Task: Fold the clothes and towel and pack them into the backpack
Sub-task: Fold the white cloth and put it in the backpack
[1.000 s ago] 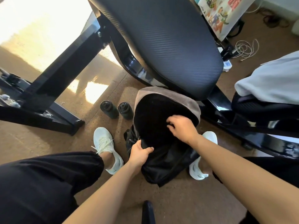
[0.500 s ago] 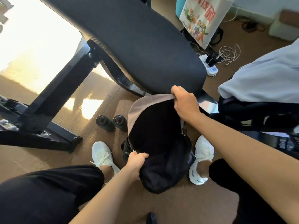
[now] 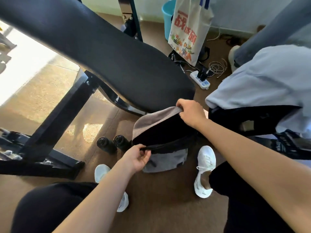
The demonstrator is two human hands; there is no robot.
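A grey backpack [image 3: 165, 161] with a black lining stands on the brown floor between my white shoes. Its mouth is pulled wide open and the inside is dark. My right hand [image 3: 191, 113] grips the far grey rim of the opening and holds it up. My left hand [image 3: 137, 157] pinches the near black rim at the zipper edge. A pale blue-white garment [image 3: 262, 81] lies draped over a black seat at the right.
A black padded bench [image 3: 101, 52] slants overhead at the back, on a black frame [image 3: 55, 118] to the left. Two black bottles [image 3: 114, 144] stand beside the backpack. A printed tote bag [image 3: 188, 29], a power strip [image 3: 201, 80] with cables and a blue bin [image 3: 168, 15] sit at the back.
My right hand left the inside of the backpack, took the far rim and lifted it. My left hand shifted to the near rim, and the grey front panel now shows.
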